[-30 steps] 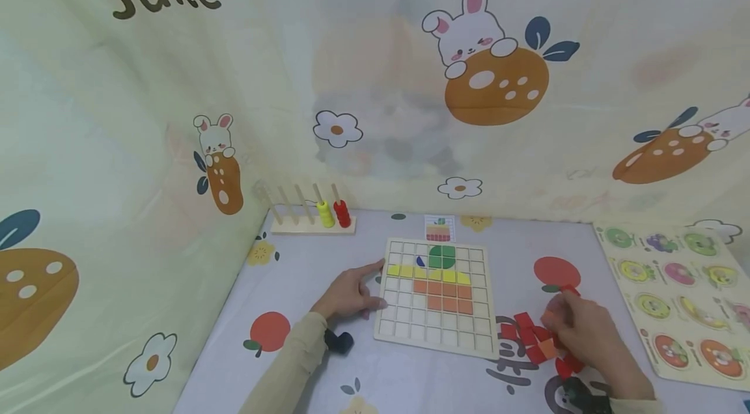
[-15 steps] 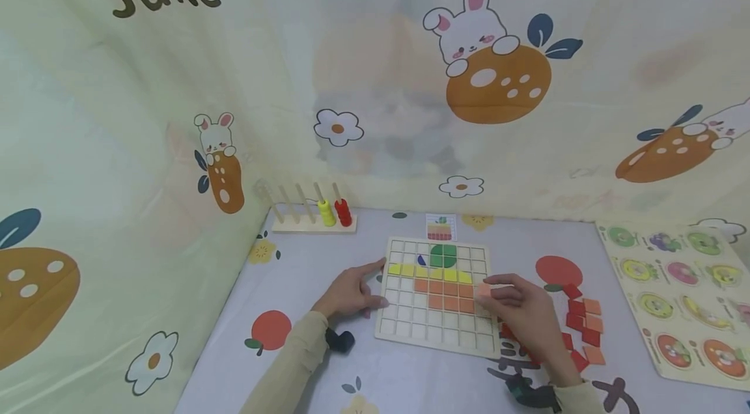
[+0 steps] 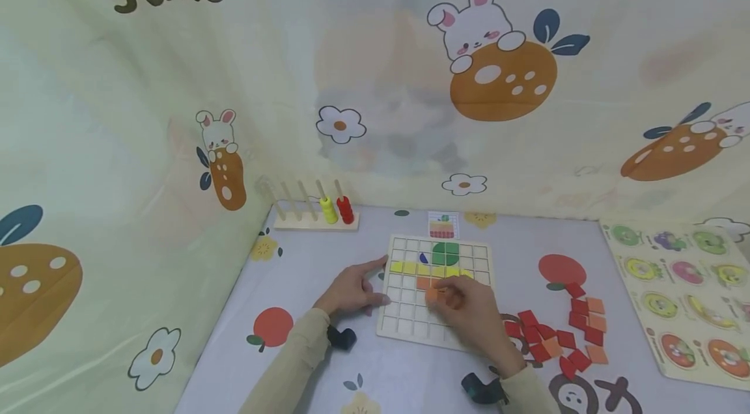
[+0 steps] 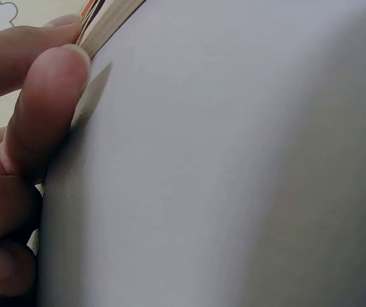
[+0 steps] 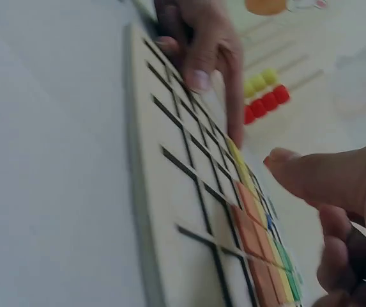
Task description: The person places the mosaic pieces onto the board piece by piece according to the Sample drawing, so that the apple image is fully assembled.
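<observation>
A wooden grid board (image 3: 404, 327) lies on the table, with yellow, orange, green and blue pieces in some of its cells. My left hand (image 3: 349, 290) is at its left side, index finger extended and thumb tip against the edge. In the left wrist view the thumb (image 4: 52, 83) meets the board's side. Over the middle of the board, my right hand (image 3: 469, 310) pinches an orange square tile (image 3: 431, 295) between thumb and fingers, just below the upper orange row. Only a sliver of that tile shows at the thumb tip in the right wrist view.
Loose red tiles (image 3: 579, 321) and a few orange tiles (image 3: 597, 354) lie right of the board. A small picture card (image 3: 443, 225) is behind it. A peg stand (image 3: 316, 221) with yellow and red beads stands back left. A fruit picture board (image 3: 674, 297) lies far right.
My right hand has gone from the loose tiles on the right to the board with an orange tile, then leftward over the grid. The left hand has stayed at the board's edge.
</observation>
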A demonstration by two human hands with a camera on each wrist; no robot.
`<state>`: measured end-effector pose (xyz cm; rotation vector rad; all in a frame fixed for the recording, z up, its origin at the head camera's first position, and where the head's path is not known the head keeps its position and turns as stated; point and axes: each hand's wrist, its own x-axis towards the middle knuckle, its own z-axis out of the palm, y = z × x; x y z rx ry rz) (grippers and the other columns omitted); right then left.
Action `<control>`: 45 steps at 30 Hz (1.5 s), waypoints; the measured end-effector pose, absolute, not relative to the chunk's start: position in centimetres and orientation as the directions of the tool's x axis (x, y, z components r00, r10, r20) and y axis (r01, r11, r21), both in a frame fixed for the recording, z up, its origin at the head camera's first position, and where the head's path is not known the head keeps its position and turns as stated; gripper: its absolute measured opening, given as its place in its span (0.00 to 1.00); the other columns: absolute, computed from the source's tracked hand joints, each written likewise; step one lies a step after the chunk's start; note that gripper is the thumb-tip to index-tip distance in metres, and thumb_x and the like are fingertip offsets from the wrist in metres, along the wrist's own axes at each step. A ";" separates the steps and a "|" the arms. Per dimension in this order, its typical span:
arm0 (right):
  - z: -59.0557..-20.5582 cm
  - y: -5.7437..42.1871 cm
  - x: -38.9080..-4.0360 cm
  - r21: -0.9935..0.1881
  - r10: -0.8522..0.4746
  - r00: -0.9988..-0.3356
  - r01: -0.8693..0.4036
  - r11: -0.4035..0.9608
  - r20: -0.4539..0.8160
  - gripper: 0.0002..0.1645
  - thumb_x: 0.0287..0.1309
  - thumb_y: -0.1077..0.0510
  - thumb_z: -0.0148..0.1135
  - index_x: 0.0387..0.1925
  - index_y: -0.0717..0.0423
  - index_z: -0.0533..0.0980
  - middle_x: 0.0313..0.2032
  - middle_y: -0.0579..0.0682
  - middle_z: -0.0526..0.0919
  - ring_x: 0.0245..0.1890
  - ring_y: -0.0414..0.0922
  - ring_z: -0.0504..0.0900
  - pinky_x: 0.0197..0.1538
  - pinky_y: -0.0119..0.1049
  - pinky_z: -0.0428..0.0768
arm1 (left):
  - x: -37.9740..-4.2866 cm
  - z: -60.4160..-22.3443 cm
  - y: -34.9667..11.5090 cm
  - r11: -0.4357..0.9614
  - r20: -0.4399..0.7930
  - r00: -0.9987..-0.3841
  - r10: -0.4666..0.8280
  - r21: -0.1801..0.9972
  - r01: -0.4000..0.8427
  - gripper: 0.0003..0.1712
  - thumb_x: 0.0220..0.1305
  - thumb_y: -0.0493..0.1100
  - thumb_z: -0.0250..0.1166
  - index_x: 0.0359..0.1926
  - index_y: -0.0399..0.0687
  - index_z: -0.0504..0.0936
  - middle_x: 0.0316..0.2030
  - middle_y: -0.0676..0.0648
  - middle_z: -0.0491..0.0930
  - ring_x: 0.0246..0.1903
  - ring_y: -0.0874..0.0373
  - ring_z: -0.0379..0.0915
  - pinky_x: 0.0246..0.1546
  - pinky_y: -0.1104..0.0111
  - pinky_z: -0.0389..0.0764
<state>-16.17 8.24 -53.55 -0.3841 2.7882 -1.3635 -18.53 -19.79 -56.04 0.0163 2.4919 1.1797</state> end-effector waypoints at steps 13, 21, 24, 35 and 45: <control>-54.1 6.2 -15.9 -0.597 -0.211 -0.975 -0.212 0.774 0.073 0.20 0.52 0.52 0.84 0.48 0.49 0.90 0.33 0.45 0.79 0.34 0.43 0.73 0.39 0.38 0.73 | -18.5 -56.0 -19.8 0.641 -0.316 -0.931 0.181 0.756 -0.132 0.54 0.58 0.52 0.81 0.82 0.67 0.64 0.17 0.50 0.81 0.17 0.55 0.80 0.35 0.65 0.75; -54.9 5.9 -16.2 -0.579 -0.210 -0.976 -0.199 0.791 0.049 0.23 0.54 0.50 0.83 0.52 0.51 0.90 0.37 0.46 0.83 0.37 0.43 0.74 0.40 0.38 0.74 | -18.4 -56.1 -19.9 0.634 -0.319 -0.929 0.187 0.761 -0.133 0.53 0.59 0.52 0.81 0.82 0.67 0.64 0.17 0.50 0.81 0.17 0.56 0.80 0.36 0.66 0.75; -55.1 5.9 -16.2 -0.582 -0.205 -0.978 -0.194 0.790 0.048 0.23 0.55 0.50 0.83 0.52 0.50 0.89 0.38 0.46 0.84 0.38 0.43 0.75 0.41 0.38 0.74 | -18.4 -56.1 -19.9 0.635 -0.315 -0.930 0.189 0.762 -0.129 0.53 0.59 0.52 0.81 0.82 0.67 0.64 0.17 0.50 0.81 0.17 0.56 0.80 0.36 0.65 0.75; -55.5 5.3 -16.3 -0.575 -0.205 -0.976 -0.211 0.790 0.076 0.15 0.58 0.52 0.80 0.46 0.51 0.90 0.39 0.46 0.88 0.36 0.40 0.80 0.44 0.39 0.80 | -18.5 -56.1 -19.8 0.638 -0.318 -0.929 0.188 0.759 -0.131 0.53 0.59 0.52 0.81 0.81 0.67 0.65 0.17 0.50 0.81 0.17 0.56 0.80 0.34 0.65 0.74; -54.7 5.2 -16.5 -0.576 -0.204 -0.976 -0.207 0.791 0.071 0.15 0.57 0.53 0.81 0.45 0.52 0.91 0.31 0.44 0.84 0.33 0.42 0.75 0.39 0.38 0.74 | -18.5 -56.0 -19.8 0.635 -0.326 -0.929 0.173 0.758 -0.147 0.53 0.58 0.51 0.81 0.81 0.68 0.65 0.17 0.50 0.81 0.17 0.56 0.79 0.35 0.65 0.73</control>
